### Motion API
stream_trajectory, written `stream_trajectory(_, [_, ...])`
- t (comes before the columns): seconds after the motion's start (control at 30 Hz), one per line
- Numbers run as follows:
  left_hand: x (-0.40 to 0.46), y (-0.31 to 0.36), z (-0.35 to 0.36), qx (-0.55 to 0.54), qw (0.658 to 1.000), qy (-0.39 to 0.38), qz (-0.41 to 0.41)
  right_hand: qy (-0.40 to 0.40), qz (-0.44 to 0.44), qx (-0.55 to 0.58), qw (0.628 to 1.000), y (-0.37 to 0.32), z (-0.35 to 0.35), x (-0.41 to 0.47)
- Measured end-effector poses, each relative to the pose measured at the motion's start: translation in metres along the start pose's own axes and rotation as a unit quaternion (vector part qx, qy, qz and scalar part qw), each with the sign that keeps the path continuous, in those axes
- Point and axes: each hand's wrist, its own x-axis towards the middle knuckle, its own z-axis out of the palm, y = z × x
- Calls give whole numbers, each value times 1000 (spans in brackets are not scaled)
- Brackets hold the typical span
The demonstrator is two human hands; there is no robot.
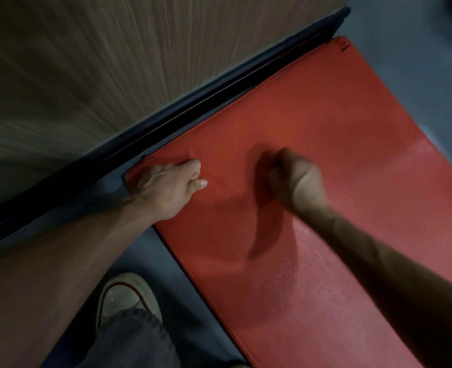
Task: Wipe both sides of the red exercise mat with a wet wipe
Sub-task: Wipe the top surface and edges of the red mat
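The red exercise mat (312,155) lies flat on the grey floor (150,251), one long edge just beside the dark skirting (166,120) at the foot of a wood-grain wall (113,49); from where I stand the wiping of the upward face looks to be under way, since the near stretch of the mat has a damp sheen while the far end looks duller. The left hand (166,185) rests on the mat's near corner, fingers curled down over its edge, thumb out along the surface, seemingly pinning it; the right hand (293,179) is bunched into a fist pressed on the mat's middle, blurred; the wet wipe is presumably under it, but I cannot see it; the next move should be strokes toward the far end, then a flip; a pale shoe (124,296) stands beside the mat.
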Motion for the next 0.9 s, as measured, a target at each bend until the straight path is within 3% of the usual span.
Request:
stream_trajectory(0.07, [1, -2, 1, 3, 1000, -1, -1, -89, -110, -26, 990, -26, 18, -25])
stream_trajectory(0.13, [3, -4, 1, 5, 1000, 4, 4, -79, -204, -73, 973, -23, 17, -19])
stream_trajectory(0.17, [3, -5, 1, 2, 1000, 6, 8, -69, -194, -74, 976, -14, 11, -5])
stream_trajectory(0.23, [3, -6, 1, -1, 1000, 10, 20, -4, -115, -91, 989, 20, -9, 33])
stream_trajectory(0.33, [4, -4, -1, 2, 1000, 16, 20, 124, 110, -112, 980, 74, -43, 84])
stream_trajectory(0.4, [4, -4, -2, 2, 1000, 8, 17, 157, 154, -100, 970, 73, -42, 91])
stream_trajectory(0.47, [5, -5, -4, 2, 1000, 10, 24, 146, 121, -59, 980, 49, -25, 82])
stream_trajectory(0.57, [6, -5, -6, 2, 1000, 11, 25, 65, 0, 4, 998, -1, 4, 55])
stream_trajectory(0.63, [7, -5, -7, -3, 1000, 11, 19, -7, -113, -17, 993, -16, 6, 48])
stream_trajectory(0.7, [8, -7, -7, -5, 1000, 8, 18, -17, -168, -72, 983, -1, -5, 68])
stream_trajectory(0.77, [9, -8, -7, -9, 1000, 5, 25, 57, -93, -115, 987, 26, -22, 103])
stream_trajectory(0.83, [8, -8, -7, -8, 1000, 0, 25, 141, 46, -140, 979, 52, -41, 131])
stream_trajectory(0.9, [9, -8, -8, -3, 1000, 0, 23, 163, 77, -129, 975, 52, -38, 137])
